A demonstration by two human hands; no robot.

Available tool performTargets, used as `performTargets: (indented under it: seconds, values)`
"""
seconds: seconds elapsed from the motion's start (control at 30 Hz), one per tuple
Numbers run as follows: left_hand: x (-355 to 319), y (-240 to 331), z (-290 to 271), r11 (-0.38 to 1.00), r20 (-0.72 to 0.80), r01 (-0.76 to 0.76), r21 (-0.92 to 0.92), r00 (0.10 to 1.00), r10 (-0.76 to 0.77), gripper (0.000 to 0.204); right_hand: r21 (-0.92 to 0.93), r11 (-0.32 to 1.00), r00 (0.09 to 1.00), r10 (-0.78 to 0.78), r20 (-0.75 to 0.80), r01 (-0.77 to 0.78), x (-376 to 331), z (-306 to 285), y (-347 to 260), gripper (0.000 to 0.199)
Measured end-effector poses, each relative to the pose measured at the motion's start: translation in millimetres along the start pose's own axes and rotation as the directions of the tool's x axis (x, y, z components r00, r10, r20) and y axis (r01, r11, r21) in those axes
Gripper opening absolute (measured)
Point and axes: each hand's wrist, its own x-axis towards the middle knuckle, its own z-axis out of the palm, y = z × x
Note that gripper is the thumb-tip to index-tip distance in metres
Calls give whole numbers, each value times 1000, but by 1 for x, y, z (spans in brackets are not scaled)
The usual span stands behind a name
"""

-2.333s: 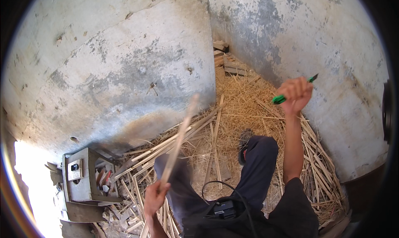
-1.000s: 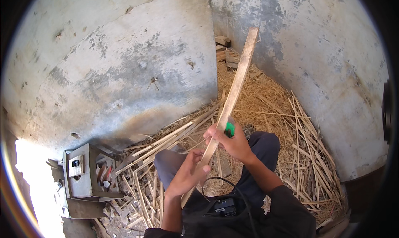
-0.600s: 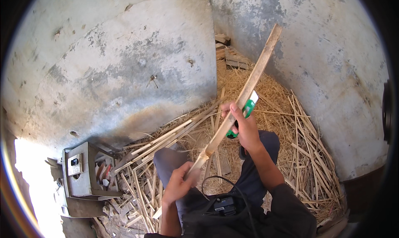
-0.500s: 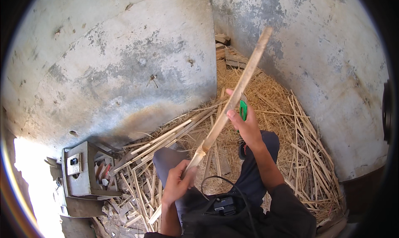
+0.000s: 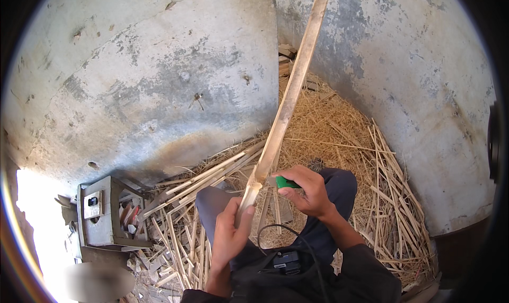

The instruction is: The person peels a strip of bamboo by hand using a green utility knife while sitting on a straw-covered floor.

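My left hand (image 5: 231,233) is closed round the lower end of a long split bamboo strip (image 5: 287,104). The strip slants up and away, its far tip at the top of the view. A raised node (image 5: 253,185) rings it just above my left fingers. In my right hand (image 5: 308,190) is a green-handled knife (image 5: 287,183), its short blade pointing left toward the strip beside the node. I cannot tell whether the blade touches the bamboo. The right hand does not hold the strip.
Thin bamboo sticks (image 5: 395,202) lie piled along the right wall, and more sticks (image 5: 212,169) lie to the left. Straw-like shavings (image 5: 323,115) cover the floor ahead. A worn wooden box (image 5: 103,213) stands at left. A blurred rounded shape (image 5: 101,282) shows at lower left.
The bamboo strip has moved farther up and stands steeper. My right hand has come off the strip and down, turning the green knife toward the node. A blurred shape has appeared at lower left.
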Motion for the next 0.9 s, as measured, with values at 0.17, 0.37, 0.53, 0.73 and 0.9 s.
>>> performTargets:
  seconds: [0.17, 0.37, 0.53, 0.73, 0.9]
  values:
    - [-5, 17, 1, 997, 3, -33, 73, 999, 32, 19, -90, 993, 995, -76, -59, 71, 0, -1, -3, 36]
    - [-7, 22, 5, 956, -99, -159, 245, 977, 188, 16, -114, 989, 989, -110, -96, 99, 2, -3, -7, 40]
    - [-12, 18, 9, 968, -155, -120, 218, 975, 156, 14, -155, 983, 983, -124, -137, 102, 5, -4, -13, 39]
    - [-15, 21, 4, 988, -84, -43, 147, 995, 56, 16, -217, 972, 986, -115, -119, 88, 2, -7, -14, 39]
    - [-17, 17, 2, 994, -75, 2, 109, 997, 7, 18, -217, 971, 984, -127, -128, 98, 0, -2, -8, 39]
